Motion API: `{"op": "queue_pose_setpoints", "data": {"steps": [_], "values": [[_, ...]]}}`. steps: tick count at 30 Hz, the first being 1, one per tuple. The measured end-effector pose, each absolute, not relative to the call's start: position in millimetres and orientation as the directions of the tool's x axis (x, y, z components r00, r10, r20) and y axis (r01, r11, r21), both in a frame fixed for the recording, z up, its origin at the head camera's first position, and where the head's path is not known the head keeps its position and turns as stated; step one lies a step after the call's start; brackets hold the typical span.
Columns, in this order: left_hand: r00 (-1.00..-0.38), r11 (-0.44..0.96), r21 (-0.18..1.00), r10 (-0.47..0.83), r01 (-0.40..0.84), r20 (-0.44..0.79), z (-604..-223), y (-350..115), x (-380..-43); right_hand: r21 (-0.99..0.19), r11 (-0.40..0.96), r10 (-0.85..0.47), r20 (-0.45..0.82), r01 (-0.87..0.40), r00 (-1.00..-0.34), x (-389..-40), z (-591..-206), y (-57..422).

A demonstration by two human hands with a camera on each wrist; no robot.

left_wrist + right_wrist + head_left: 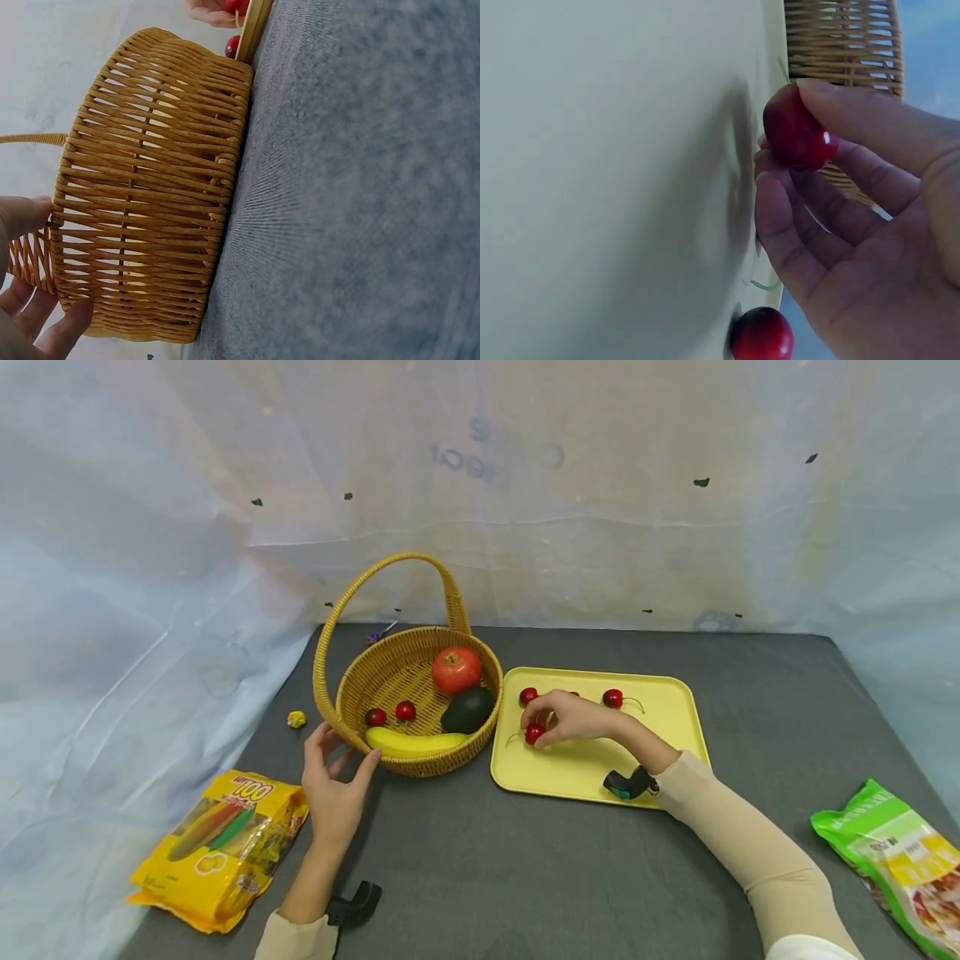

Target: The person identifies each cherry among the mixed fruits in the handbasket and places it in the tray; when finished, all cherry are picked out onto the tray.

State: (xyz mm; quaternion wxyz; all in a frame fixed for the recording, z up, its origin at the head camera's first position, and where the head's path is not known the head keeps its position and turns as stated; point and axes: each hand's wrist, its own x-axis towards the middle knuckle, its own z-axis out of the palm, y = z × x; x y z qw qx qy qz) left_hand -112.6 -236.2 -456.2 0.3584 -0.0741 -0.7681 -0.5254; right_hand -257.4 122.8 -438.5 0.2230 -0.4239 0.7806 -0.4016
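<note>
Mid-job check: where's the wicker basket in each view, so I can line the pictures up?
Head: the wicker basket stands just left of centre.
Left wrist: the wicker basket fills much of the left half, seen from outside.
Right wrist: only part of the wicker basket shows, upper right.
Shared landmark: the right hand, at the top edge in left wrist.

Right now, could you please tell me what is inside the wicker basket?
The wicker basket holds a pomegranate, a dark avocado, a banana and two cherries. Whatever lies directly beneath the fruit is covered.
</note>
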Motion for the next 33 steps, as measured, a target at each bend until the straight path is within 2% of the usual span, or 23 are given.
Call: {"op": "queue_pose_setpoints", "data": {"steps": [13, 16, 20, 23, 26, 30, 33], "values": [[-0.722, 0.451, 0.748, -0.275, 0.486, 0.635, -432, -220, -103, -0.774, 0.361, -0.827, -0.008, -0.520, -0.562, -251, -440, 126], [-0.727, 0.452, 0.752, -0.276, 0.480, 0.629, -435, -222, -104, -0.754, 0.363, -0.830, 0.005, -0.547, -0.558, -254, -428, 125], [-0.734, 0.436, 0.764, -0.281, 0.476, 0.618, -447, -232, -109, -0.710, 0.359, -0.833, 0.048, -0.606, -0.551, -266, -390, 112], [-0.734, 0.425, 0.767, -0.284, 0.480, 0.617, -453, -238, -111, -0.689, 0.318, -0.861, 0.078, -0.651, -0.503, -276, -361, 79], [-0.726, 0.425, 0.759, -0.278, 0.494, 0.629, -455, -240, -112, -0.685, 0.259, -0.913, 0.058, -0.681, -0.405, -283, -343, 28], [-0.732, 0.425, 0.756, -0.262, 0.497, 0.629, -455, -239, -112, -0.666, 0.256, -0.955, -0.065, -0.701, -0.288, -289, -340, -37], [-0.738, 0.435, 0.759, -0.262, 0.484, 0.621, -455, -237, -112, -0.637, 0.321, -0.947, -0.194, -0.701, -0.256, -292, -347, -72]]}}
